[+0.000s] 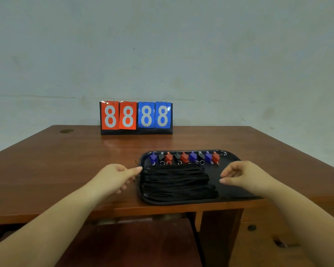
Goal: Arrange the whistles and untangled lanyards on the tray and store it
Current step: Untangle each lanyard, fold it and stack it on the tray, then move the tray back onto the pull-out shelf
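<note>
A black tray (232,157) lies near the table's front edge, right of centre. Along its far side stands a row of several whistles (184,157), blue, black and red, each with a metal ring. In front of them a bundle of black lanyards (176,182) lies straightened across the tray. My left hand (115,177) is at the tray's left edge, its thumb tip touching the rim and its fingers loosely curled. My right hand (245,175) hovers over the tray's right part, fingers loosely bent, holding nothing.
A flip scoreboard (136,117) showing 88 in red and 88 in blue stands at the back of the wooden table (66,160), against the wall. A drawer with a dark knob (251,227) sits under the table at the right.
</note>
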A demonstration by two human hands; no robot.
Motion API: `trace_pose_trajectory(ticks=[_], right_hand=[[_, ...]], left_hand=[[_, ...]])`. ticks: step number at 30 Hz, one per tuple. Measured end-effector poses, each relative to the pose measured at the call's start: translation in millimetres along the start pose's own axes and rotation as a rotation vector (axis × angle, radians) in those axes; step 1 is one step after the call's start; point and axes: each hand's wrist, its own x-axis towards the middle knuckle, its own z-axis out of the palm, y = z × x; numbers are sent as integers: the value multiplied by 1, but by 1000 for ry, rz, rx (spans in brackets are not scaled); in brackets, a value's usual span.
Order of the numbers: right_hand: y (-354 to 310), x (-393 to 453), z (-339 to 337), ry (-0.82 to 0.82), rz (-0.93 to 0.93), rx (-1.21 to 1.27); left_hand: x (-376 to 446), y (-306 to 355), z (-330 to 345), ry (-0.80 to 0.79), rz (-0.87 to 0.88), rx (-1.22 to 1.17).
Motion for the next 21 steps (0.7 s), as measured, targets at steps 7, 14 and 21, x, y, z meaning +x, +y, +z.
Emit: trace_pose_trajectory(ticks=[7,14,21], right_hand=[[40,39,-14,234,220,-247],[66,56,-20,187,349,-207],[72,61,-17,228,304,-57]], left_hand=[[35,-2,8,-77,-122,123],[58,-9,18,-175,-175,-82],[65,-11,18,-244,-157,-123]])
